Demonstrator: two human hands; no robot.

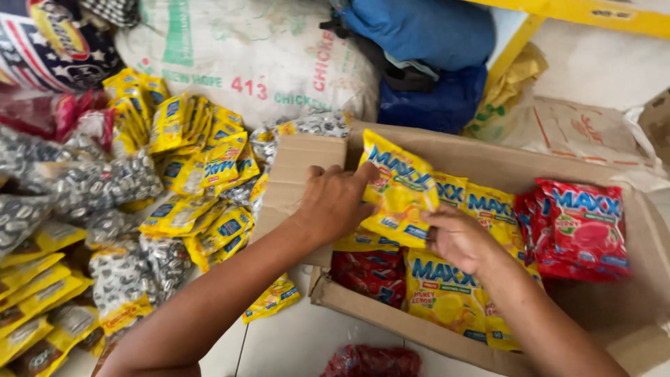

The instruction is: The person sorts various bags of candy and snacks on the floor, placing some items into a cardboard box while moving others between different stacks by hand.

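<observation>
Both hands hold one yellow candy packet [398, 188] over an open cardboard box [488, 157]. My left hand [333, 202] grips the packet's left edge, fingers on top. My right hand [457, 239] pinches its lower right corner from below. Under the packet, more yellow packets [440, 290] lie stacked in the box's middle. Red packets [583, 227] stand upright at the box's right side, and others [366, 272] lie flat at its left front. The box's left flap [296, 174] sticks up beside my left wrist.
A heap of yellow packets [202, 167] and clear bags of wrapped sweets [91, 185] covers the floor on the left. A large white sack [251, 56] and blue cloth bundles [426, 35] lie behind. One red packet [373, 361] lies on the tiles in front.
</observation>
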